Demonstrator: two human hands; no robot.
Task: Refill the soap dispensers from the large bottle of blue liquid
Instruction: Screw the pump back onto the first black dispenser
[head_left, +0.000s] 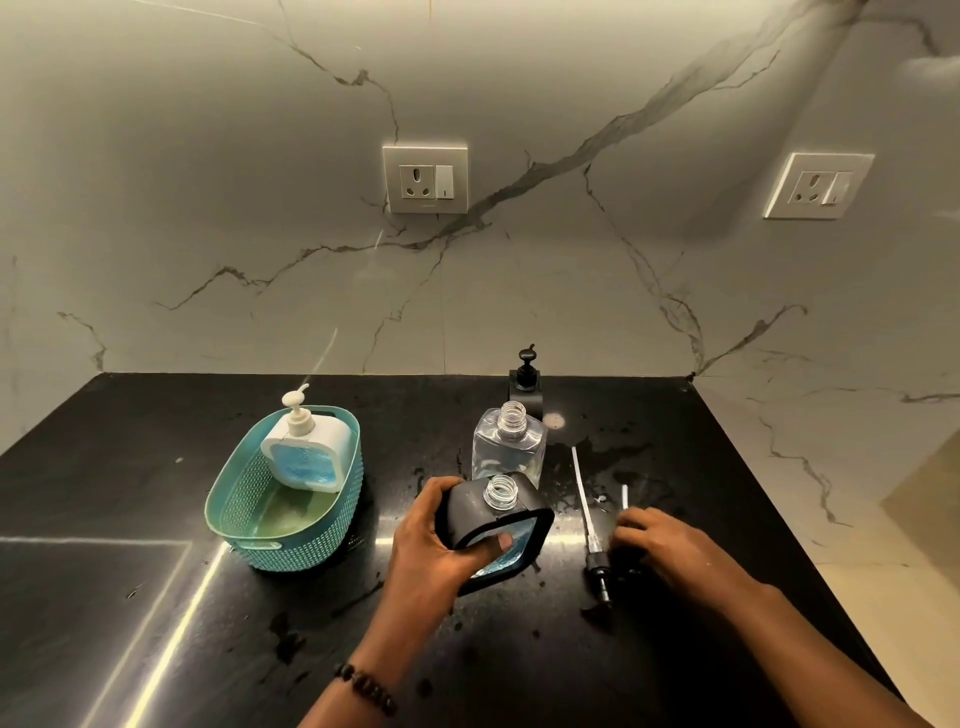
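On the wet black surface (156, 597), left hand (431, 540) is clamped around an uncapped black-cased square soap dispenser (496, 525); right hand (660, 540) lies loosely curled beside a black pump (597, 561).

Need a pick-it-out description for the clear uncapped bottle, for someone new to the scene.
On the black countertop, look right of the teal basket, just behind the left hand. The clear bottle stands upright there, neck open, with no black or white casing, unlike the other dispensers.

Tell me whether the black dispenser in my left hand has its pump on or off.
Off. The black dispenser in the left hand shows a bare threaded neck, and a black pump lies on the counter beside it.
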